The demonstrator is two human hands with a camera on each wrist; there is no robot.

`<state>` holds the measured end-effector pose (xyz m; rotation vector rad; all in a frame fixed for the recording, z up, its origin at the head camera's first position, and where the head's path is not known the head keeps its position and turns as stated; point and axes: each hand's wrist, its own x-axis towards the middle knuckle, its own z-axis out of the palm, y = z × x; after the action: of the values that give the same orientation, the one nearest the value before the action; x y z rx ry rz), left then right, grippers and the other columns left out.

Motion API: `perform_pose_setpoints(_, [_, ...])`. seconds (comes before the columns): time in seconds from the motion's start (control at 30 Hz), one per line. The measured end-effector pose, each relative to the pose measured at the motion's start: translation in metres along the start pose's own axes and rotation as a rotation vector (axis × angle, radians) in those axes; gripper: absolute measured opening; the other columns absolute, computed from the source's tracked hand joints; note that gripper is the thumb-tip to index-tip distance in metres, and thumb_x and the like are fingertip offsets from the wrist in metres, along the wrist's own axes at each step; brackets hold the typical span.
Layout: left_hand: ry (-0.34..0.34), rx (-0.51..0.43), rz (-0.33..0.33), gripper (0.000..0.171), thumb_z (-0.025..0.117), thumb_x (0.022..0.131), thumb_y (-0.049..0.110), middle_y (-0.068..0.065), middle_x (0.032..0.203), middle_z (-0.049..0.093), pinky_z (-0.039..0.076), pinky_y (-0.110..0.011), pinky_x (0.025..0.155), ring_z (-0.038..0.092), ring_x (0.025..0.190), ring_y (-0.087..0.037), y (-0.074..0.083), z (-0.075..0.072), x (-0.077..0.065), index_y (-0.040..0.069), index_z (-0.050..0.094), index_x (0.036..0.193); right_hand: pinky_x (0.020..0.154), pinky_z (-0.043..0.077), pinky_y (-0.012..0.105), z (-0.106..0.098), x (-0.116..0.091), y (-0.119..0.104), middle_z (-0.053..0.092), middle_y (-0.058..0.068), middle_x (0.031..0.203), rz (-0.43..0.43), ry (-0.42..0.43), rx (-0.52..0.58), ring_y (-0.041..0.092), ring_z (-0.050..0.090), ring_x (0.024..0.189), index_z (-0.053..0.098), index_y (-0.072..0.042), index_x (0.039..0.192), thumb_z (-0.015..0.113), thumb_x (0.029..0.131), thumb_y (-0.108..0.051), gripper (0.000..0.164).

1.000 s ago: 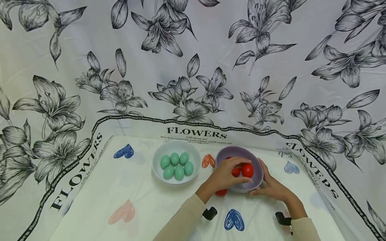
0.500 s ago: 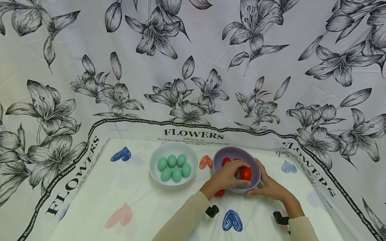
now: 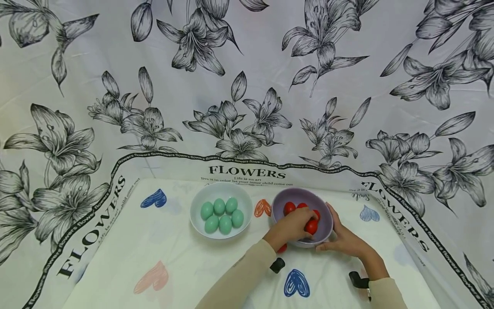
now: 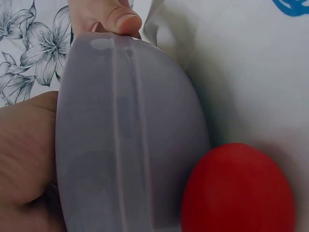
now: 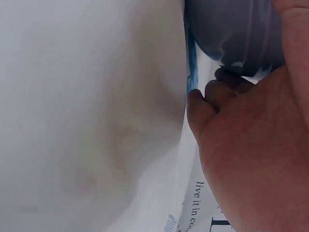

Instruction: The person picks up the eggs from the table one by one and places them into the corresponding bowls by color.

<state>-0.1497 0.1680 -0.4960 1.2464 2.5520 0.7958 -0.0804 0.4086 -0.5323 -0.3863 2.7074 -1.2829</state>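
Observation:
A purple bowl (image 3: 278, 201) stands on the right part of the table with several red eggs (image 3: 289, 208) inside. My left hand (image 3: 295, 225) reaches over its near rim, thumb and fingers around a red egg (image 3: 311, 227) low in the bowl. At the bowl's right side my right hand (image 3: 345, 238) grips the wall, thumb near the front and fingers behind. Another red egg (image 4: 239, 193) lies outside, against the bowl's near side, partly covered by my left wrist in the head view. Some eggs in the bowl are partly hidden behind my left fingers.
A pale bowl (image 3: 198, 225) holding several green eggs (image 3: 218, 207) stands to the left of the purple one. The white tablecloth (image 3: 200, 274) has printed hearts. A flowered curtain (image 3: 154, 51) hangs behind the table's far edge.
My left hand has lowered the red egg deeper into the bowl, and more red eggs show around it. My right hand keeps its hold on the bowl. The head view has shifted slightly.

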Motion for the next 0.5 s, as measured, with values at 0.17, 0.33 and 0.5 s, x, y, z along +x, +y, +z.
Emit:
perform_pose_setpoints(0.17, [-0.013,0.095,-0.012,0.06,0.091,0.086,0.024,0.01,0.14,0.062,0.051,-0.025,0.107,0.057,0.127,-0.007,0.0012,0.0053,0.0047,0.023,0.064,0.139,0.114,0.023,0.081,0.0016,-0.0007,0.003,0.003,0.017,0.177,-0.013,-0.003,0.007,0.056,0.016,0.156,-0.016,-0.035,0.168,0.099,0.075,-0.028,0.147])
perform_pose_setpoints(0.33, [-0.029,0.118,-0.05,0.063,0.092,0.084,0.023,0.009,0.136,0.062,0.053,-0.024,0.104,0.062,0.119,-0.006,0.004,0.0069,0.0064,0.021,0.064,0.141,0.114,0.025,0.079,0.0009,-0.0006,0.003,0.004,0.017,0.177,-0.011,-0.004,-0.002,0.056,0.017,0.155,-0.016,-0.035,0.168,0.099,0.075,-0.029,0.148])
perform_pose_setpoints(0.5, [-0.031,0.14,-0.068,0.06,0.092,0.084,0.023,0.009,0.132,0.063,0.054,-0.024,0.102,0.064,0.114,-0.005,0.0066,0.0071,0.0086,0.022,0.065,0.138,0.115,0.026,0.078,-0.0001,-0.0004,0.0024,0.005,0.017,0.177,-0.01,-0.001,-0.006,0.056,0.018,0.155,-0.016,-0.034,0.168,0.099,0.075,-0.029,0.148])
